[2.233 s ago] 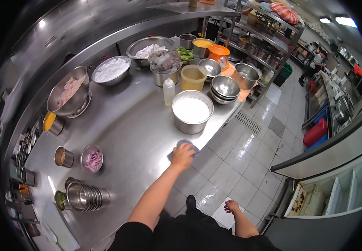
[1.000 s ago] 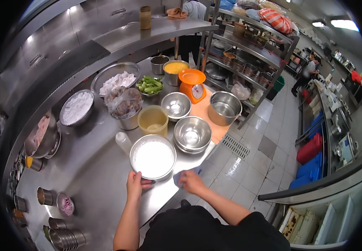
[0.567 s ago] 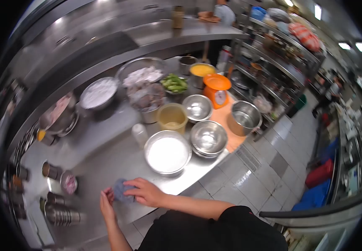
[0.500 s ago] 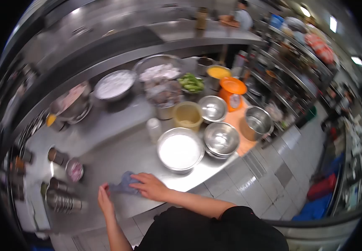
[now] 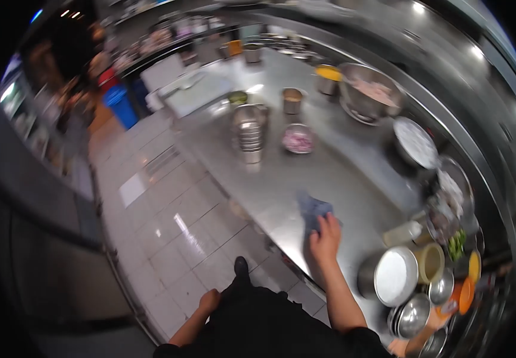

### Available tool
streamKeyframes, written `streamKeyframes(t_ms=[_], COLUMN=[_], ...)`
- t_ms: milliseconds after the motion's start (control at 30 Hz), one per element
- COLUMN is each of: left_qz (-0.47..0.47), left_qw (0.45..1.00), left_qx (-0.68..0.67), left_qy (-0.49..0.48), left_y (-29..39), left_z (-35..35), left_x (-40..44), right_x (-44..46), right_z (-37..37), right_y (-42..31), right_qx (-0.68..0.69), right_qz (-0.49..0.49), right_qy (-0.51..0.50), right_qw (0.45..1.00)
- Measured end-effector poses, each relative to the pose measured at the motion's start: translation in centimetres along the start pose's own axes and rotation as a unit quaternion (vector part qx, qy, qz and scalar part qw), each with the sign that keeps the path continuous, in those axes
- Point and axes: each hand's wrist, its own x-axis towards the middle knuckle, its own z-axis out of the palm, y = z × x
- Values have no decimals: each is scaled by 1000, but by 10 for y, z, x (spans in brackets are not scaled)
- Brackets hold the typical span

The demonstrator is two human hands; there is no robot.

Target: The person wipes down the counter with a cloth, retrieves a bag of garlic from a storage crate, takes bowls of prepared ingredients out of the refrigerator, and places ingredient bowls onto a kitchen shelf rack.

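Note:
My right hand (image 5: 327,237) is on the steel table (image 5: 282,197) near its front edge, its fingers pressed onto a bunched blue-grey cloth (image 5: 313,210) that lies flat against the top. My left hand (image 5: 210,300) hangs by my body, off the table, with its fingers curled in and nothing visible in it. Beyond the cloth stands a small bowl of chopped pink pieces (image 5: 298,139). A stack of metal cups (image 5: 251,137) lies to its left.
To the right are a large pot with white contents (image 5: 395,275), a yellowish tub (image 5: 430,262), a white bottle (image 5: 402,233) and stacked steel bowls (image 5: 413,316). A big bowl of pale meat (image 5: 372,89) stands at the back. Tiled floor (image 5: 174,250) runs along the left.
The view has swung left, showing the table's far end and the floor. My left hand has left the cloth and dropped to my side. My right hand stays on the cloth.

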Motion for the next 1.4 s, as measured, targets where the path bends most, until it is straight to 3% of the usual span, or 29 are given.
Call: streamKeyframes(t_ms=[33,67,133,200,267,300,367,400,467,500,533,567,633,667,700,733,800,867,933,1067,1400], left_qz=[-86,-116,-190,-256,-377,-420,-419,-428,-365,-386,-304,-212,-273,-286,-337,-389,-417,-291,-385,-397,-486], left_qw=[994,990,980,964,905,853,767,738,670,672,621,558,525,489,489,470,428,512,462,467,447], left_qx=[-59,-83,-36,-67,-188,-302,-421,-411,-424,-372,-421,-421,-378,-281,-225,-76,-69,-97,-119,-140,-106], left_qy=[-11,7,-35,-7,58,76,242,322,488,511,587,684,712,774,772,789,799,802,790,777,744], left_y=[-30,-67,-144,-200,-247,-275,-325,-366,-421,-430,-436,-474,-503,-525,-558,-608,-615,-621,-603,-597,-587], left_z=[14,31,64,79,71,58,15,-1,-72,-137,-186,-221,-327,-369,-405,-430,-490,-527,-544,-534,-512], left_x=[-22,-39,-66,-95,-115,-120,-132,-129,-150,-173,-194,-210,-273,-297,-330,-358,-385,-400,-390,-388,-357], right_x=[4,5,-6,-18,-47,-61,-78,-83,-94,-101,-104,-106,-102,-101,-99,-97,-85,-81,-83,-82,-8], right_z=[-9,-15,-6,3,56,84,137,157,196,228,251,269,297,309,319,325,323,332,353,391,592], right_y=[-20,-41,-81,-129,-131,-132,-157,-172,-173,-168,-166,-161,-160,-155,-148,-151,-174,-191,-194,-237,-458], right_qx=[65,131,303,312,310,316,318,272,209,186,166,162,66,68,72,77,75,76,70,74,79], right_qz=[-3,-7,77,74,-58,-66,-91,-105,-103,-65,-24,-10,114,123,185,245,264,287,300,303,-26], right_qy=[1,-3,-126,-263,-327,-383,-447,-498,-544,-606,-661,-656,-732,-726,-710,-692,-680,-665,-676,-687,-757], right_qw=[998,991,941,910,891,865,831,817,806,771,731,737,668,673,676,675,680,685,670,656,648])
